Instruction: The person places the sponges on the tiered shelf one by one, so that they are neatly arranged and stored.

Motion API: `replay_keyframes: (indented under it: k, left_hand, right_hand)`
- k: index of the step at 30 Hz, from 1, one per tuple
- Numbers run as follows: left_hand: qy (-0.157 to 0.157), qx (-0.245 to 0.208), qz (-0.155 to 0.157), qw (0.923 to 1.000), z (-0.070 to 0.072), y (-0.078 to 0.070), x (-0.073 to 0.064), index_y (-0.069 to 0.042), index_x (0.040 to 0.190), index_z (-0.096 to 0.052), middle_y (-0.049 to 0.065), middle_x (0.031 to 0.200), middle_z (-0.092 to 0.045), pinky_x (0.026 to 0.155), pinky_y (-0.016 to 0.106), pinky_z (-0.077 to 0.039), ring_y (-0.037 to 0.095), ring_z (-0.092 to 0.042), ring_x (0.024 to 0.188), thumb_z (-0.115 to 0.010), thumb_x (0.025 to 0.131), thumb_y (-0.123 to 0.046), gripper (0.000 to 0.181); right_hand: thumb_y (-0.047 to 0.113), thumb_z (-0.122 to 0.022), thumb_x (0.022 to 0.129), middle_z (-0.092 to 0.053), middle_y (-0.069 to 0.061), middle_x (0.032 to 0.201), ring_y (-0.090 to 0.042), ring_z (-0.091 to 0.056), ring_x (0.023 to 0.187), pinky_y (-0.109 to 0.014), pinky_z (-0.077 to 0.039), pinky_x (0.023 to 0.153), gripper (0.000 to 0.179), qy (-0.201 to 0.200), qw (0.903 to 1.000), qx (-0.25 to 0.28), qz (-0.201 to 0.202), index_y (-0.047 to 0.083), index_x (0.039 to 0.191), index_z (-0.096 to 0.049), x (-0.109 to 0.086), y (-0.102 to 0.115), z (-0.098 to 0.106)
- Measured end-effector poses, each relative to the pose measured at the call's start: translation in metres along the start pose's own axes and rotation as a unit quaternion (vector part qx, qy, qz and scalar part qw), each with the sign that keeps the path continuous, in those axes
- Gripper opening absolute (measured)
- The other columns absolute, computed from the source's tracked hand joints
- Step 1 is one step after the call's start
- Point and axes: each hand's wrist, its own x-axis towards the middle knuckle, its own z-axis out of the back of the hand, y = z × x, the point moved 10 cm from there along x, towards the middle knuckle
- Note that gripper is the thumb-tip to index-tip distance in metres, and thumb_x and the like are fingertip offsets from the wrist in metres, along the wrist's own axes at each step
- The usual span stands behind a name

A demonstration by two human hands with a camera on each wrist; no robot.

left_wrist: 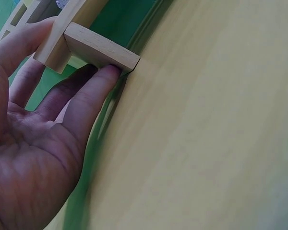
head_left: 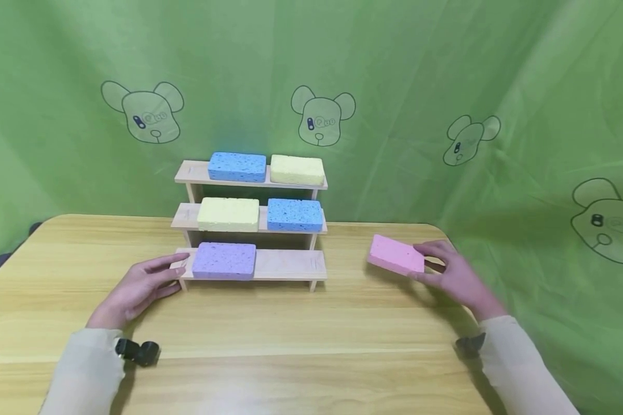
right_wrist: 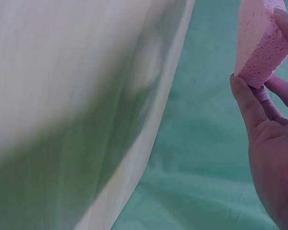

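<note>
My right hand [head_left: 459, 279] pinches a pink sponge [head_left: 396, 255] by its right end, tilted, off to the right of a stepped wooden rack [head_left: 291, 264]. In the right wrist view, fingers and thumb hold the pink sponge [right_wrist: 261, 43] near its porous end. My left hand [head_left: 141, 288] grips the left end of the rack's lowest shelf, and the left wrist view has its fingers around the shelf end and the leg [left_wrist: 103, 48]. A purple sponge [head_left: 224, 261] lies on that bottom shelf, towards its left side, next to bare wood.
The middle shelf bears a yellow sponge [head_left: 228, 214] and a blue sponge [head_left: 294, 214]. On the top shelf are another blue sponge [head_left: 237, 167] and another yellow sponge [head_left: 297, 170]. Green cloth [head_left: 394, 69] with printed bear heads hangs behind and right of the wooden table [head_left: 291, 334].
</note>
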Motion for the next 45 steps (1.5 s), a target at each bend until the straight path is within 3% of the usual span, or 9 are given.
replay_keyframes:
  k: [6,19,24,28,35,45]
  left_hand:
    - [-0.001,0.001,0.0,1.0,0.0,-0.002,-0.001,-0.001,0.143,-0.047,0.026,0.157,-0.018,0.097,0.035,-0.051,0.013,-0.063,0.106,-0.067,0.095,-0.013,0.054]
    - [0.0,-0.007,0.0,1.0,0.0,0.0,0.0,-0.002,0.143,-0.048,0.027,0.156,-0.018,0.098,0.035,-0.051,0.014,-0.063,0.106,-0.066,0.096,-0.012,0.051]
    - [-0.002,-0.009,-0.002,1.0,-0.001,-0.002,-0.001,-0.006,0.14,-0.053,0.026,0.157,-0.018,0.097,0.034,-0.052,0.013,-0.064,0.105,-0.066,0.095,-0.012,0.047]
    - [0.001,-0.007,-0.003,1.0,-0.002,-0.004,-0.003,0.0,0.143,-0.046,0.027,0.156,-0.017,0.098,0.035,-0.051,0.013,-0.064,0.105,-0.066,0.096,-0.011,0.053]
    - [0.002,-0.003,0.0,1.0,-0.003,-0.003,-0.001,0.005,0.146,-0.037,0.027,0.156,-0.017,0.099,0.035,-0.05,0.013,-0.063,0.106,-0.066,0.095,-0.012,0.061]
    - [0.003,-0.008,-0.001,1.0,-0.001,0.0,-0.001,0.001,0.144,-0.045,0.025,0.158,-0.012,0.098,0.034,-0.051,0.011,-0.063,0.105,-0.067,0.095,-0.012,0.055]
  right_hand:
    - [0.026,-0.084,0.081,-0.046,-0.013,0.13,-0.035,-0.049,0.121,-0.027,-0.045,0.103,0.067,0.003,0.9994,0.032,0.01,-0.004,0.134,-0.055,-0.001,0.011,-0.008]
    - [0.022,-0.084,0.08,-0.048,-0.009,0.128,-0.03,-0.049,0.12,-0.038,-0.044,0.104,0.061,0.002,0.9988,0.043,0.024,-0.001,0.13,-0.059,-0.005,0.022,-0.017]
    - [0.016,-0.085,0.079,-0.05,-0.007,0.128,-0.025,-0.049,0.119,-0.029,-0.046,0.103,0.057,0.001,0.9971,0.06,0.046,0.002,0.129,-0.061,-0.006,0.036,-0.022]
    - [0.013,-0.085,0.079,-0.05,-0.006,0.129,-0.02,-0.05,0.12,-0.025,-0.045,0.103,0.056,0.003,0.9955,0.075,0.058,0.004,0.129,-0.061,-0.006,0.045,-0.027]
    - [0.007,-0.084,0.078,-0.051,-0.008,0.131,-0.025,-0.049,0.122,-0.035,-0.045,0.105,0.057,0.004,0.9915,0.104,0.079,0.003,0.129,-0.061,-0.005,0.059,-0.035]
    - [0.004,-0.084,0.077,-0.051,-0.01,0.13,-0.03,-0.049,0.121,-0.039,-0.046,0.104,0.058,0.025,0.9869,0.126,0.097,0.002,0.13,-0.061,0.001,0.079,-0.054]
